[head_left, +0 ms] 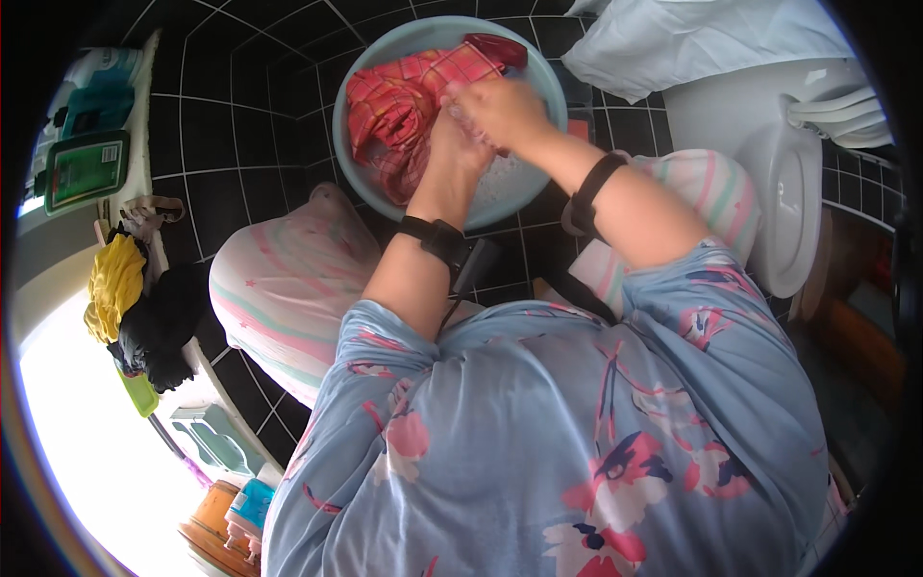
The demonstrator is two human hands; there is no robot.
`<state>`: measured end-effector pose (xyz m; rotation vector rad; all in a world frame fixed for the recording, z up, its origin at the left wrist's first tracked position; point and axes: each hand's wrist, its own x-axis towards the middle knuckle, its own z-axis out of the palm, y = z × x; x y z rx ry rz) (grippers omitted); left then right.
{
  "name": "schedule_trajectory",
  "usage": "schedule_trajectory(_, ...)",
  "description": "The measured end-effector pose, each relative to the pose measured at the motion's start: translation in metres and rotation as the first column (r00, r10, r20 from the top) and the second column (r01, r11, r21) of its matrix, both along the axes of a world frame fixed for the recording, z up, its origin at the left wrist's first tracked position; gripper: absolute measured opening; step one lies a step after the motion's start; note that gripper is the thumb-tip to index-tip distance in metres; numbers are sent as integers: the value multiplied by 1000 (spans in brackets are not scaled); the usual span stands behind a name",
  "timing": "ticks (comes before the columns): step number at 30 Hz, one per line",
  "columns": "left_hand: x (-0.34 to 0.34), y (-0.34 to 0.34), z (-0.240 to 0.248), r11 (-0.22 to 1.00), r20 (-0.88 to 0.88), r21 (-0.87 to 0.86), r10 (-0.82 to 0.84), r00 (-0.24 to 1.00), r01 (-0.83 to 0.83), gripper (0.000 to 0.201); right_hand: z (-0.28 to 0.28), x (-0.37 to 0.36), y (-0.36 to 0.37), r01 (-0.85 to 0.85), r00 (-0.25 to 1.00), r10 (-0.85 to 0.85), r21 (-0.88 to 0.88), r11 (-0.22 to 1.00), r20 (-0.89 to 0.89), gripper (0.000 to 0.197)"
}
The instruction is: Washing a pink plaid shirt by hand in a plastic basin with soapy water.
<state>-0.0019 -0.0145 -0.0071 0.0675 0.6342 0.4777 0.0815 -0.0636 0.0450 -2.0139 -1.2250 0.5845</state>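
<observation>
My left hand (460, 144) and my right hand (502, 113) are pressed together over a round pale blue basin (342, 125). Whitish suds show between them, and the fingers are curled and slightly blurred. Whatever lies between the hands is hidden. Beside and behind them a red plaid cloth (394, 106) is bunched up in the basin, mostly on the left. A darker red piece (498, 50) sits near the far rim. Foamy water (505, 181) fills the near right part of the basin.
Dark tiles (221, 125) surround the basin. My knees are spread on both sides of it. At the right stand a white toilet (784, 192) and a hanging white sheet (702, 43). The left ledge holds a green bottle (87, 171), yellow and black bags (115, 288), and a wooden tub (207, 524).
</observation>
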Motion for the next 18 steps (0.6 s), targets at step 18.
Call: schedule_trajectory(18,-15,11,1,994,680,107,-96,727,31,52,6,-39,-8,-175,970,95,374,911,222,39)
